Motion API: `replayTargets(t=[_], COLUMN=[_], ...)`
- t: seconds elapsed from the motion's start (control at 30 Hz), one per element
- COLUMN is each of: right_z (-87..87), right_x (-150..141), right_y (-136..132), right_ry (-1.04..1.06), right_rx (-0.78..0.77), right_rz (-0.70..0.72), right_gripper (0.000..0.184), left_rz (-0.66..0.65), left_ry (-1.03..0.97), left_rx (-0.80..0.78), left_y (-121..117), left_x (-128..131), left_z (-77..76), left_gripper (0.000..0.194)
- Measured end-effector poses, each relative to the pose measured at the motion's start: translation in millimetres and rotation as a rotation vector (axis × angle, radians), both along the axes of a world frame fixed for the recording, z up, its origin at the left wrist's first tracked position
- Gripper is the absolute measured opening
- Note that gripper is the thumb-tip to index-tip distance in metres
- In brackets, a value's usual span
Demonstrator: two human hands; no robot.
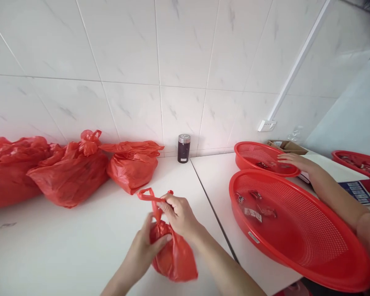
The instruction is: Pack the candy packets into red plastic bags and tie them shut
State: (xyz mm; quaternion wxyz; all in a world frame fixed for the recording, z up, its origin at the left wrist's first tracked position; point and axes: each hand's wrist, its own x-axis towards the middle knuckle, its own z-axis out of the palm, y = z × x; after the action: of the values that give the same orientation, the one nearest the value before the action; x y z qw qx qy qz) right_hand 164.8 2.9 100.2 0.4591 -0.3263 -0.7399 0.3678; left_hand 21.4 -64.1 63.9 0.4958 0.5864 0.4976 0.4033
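A small red plastic bag hangs or rests just over the white table in front of me; what it holds is hidden. Round its gathered neck my left hand is closed, thumb across the front. Higher up, my right hand pinches the bag's twisted handles, and a loop of them sticks out to the left of the fingers. Beyond my hands, a larger filled red plastic bag stands by the wall.
More full red bags line the wall at left. A dark thermos stands at the back. To the right, a large red basket holds a few small packets; another person's hand reaches into a smaller red basket behind it.
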Motion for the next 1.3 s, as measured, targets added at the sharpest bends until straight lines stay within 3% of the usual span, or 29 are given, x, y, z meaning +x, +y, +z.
replayTargets(t=[0.07, 0.17, 0.23, 0.33, 0.43, 0.57, 0.7, 0.8, 0.93, 1.1, 1.2, 1.27, 1.3], right_z=[5.2, 13.8, 19.4, 27.4, 33.1, 32.0, 26.8, 27.0, 26.7, 9.4, 1.8, 2.9, 5.0], right_x=[7, 15, 14, 8, 5, 9, 10, 10, 19, 28, 25, 21, 19], right_y=[9, 17, 16, 11, 9, 14, 13, 10, 11, 12, 6, 2, -1], right_ry=[0.085, 0.165, 0.147, 0.105, 0.116, 0.147, 0.123, 0.116, 0.091, 0.06, 0.053, 0.046, 0.042], right_rx=[-0.012, -0.064, -0.09, -0.095, -0.071, -0.099, -0.13, -0.168, -0.188, -0.194, -0.18, -0.169, -0.165], right_rz=[-0.097, -0.157, -0.084, 0.016, 0.014, -0.042, -0.061, -0.069, -0.113, -0.221, -0.264, -0.261, -0.252], right_gripper=[0.029, 0.032, 0.033, 0.032, 0.031, 0.033, 0.03, 0.029, 0.032, 0.034, 0.036, 0.037, 0.037], left_rz=[0.023, 0.038, 0.031, 0.047, -0.069, -0.249, -0.208, -0.123, -0.003, 0.242, 0.54, 0.798, 0.856], left_ry=[0.299, 0.54, 0.485, 0.296, 0.103, -0.14, -0.189, -0.204, -0.383, -0.435, -0.379, -0.303, -0.206], left_rx=[-0.021, -0.077, -0.096, 0.034, 0.076, -0.042, -0.035, -0.02, -0.056, -0.033, 0.026, 0.211, 0.357], left_y=[-4, -6, -4, 1, -1, -9, -10, -6, -6, -8, -11, -16, -18], left_x=[6, 10, 8, 5, 5, 5, 4, 3, -3, -15, -25, -27, -26], left_z=[-10.9, -15.3, -8.0, 11.0, 25.1, 28.2, 27.3, 27.9, 21.5, 7.2, 15.2, 30.1, 38.7], left_gripper=[0.014, 0.015, 0.016, 0.037, 0.03, 0.031, 0.025, 0.018, 0.02, 0.023, 0.026, 0.023, 0.02])
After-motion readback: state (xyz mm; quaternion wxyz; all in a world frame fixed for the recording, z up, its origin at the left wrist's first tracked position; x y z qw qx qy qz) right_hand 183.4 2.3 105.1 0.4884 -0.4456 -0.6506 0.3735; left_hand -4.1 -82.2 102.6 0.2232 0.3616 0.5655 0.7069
